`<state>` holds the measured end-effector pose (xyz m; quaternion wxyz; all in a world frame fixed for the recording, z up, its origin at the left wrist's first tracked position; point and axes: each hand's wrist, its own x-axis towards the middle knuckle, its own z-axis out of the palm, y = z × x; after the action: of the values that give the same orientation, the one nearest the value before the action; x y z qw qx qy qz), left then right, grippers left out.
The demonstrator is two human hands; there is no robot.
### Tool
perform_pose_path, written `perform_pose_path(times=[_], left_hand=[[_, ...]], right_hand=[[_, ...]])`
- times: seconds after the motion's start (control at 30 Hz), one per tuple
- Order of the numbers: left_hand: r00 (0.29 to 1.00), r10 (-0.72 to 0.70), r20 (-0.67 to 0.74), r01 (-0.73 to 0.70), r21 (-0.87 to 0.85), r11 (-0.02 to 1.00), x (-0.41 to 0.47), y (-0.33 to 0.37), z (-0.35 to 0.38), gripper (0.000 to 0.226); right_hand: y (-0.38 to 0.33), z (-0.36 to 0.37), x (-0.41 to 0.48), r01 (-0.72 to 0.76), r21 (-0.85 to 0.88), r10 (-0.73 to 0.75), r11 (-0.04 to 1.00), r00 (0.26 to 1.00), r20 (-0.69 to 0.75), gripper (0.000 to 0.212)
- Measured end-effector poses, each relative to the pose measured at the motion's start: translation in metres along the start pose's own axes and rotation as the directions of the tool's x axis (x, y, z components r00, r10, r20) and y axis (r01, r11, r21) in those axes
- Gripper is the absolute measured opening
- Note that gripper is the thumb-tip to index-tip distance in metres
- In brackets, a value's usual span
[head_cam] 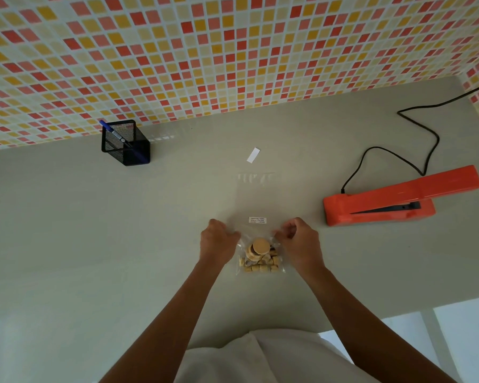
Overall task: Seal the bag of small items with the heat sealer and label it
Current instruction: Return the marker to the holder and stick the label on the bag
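Clear bag [260, 261] on counter [122, 230], cork bits [261, 265] bunched at near end, white label [257, 220] stuck on. Left hand [219, 241] and right hand [302, 243]: fingers curled, pinching bag's sides.

The writing on the label [257, 220] of the bag [257, 199] is too small to read; right of the bag, the cord [436, 138] is cut off.

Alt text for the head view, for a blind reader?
The left hand and right hand grip the sides of a clear bag of small tan pieces on a grey table, a white label just beyond them. An orange heat sealer sits to the right, a mesh pen holder far left.
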<state>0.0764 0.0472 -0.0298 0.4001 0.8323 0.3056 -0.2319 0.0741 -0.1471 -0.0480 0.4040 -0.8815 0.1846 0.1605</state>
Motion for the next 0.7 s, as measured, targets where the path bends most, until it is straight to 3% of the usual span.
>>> perform_pose_path(times=[0.13, 0.23, 0.4, 0.7], left_hand=[[0.998, -0.006, 0.062, 0.013, -0.106, 0.994, -0.003, -0.01, 0.005, 0.01], [0.998, 0.033, 0.055, -0.021, -0.208, 0.978, -0.001, -0.021, 0.003, 0.01], [0.993, 0.113, -0.037, -0.119, -0.278, 0.953, 0.004, -0.027, -0.013, 0.009], [0.988, 0.041, -0.146, -0.084, -0.299, 0.951, 0.068, -0.001, -0.049, 0.011]], right_hand=[[-0.003, 0.007, -0.004, -0.082, 0.134, 0.074, 0.988, 0.995, 0.064, 0.03], [-0.007, 0.014, -0.007, -0.099, 0.21, 0.081, 0.973, 0.992, 0.093, 0.021], [-0.027, 0.023, -0.002, 0.005, 0.267, -0.031, 0.964, 0.995, 0.093, 0.003], [-0.092, 0.043, 0.069, 0.08, 0.25, -0.103, 0.965, 0.991, 0.08, 0.009]])
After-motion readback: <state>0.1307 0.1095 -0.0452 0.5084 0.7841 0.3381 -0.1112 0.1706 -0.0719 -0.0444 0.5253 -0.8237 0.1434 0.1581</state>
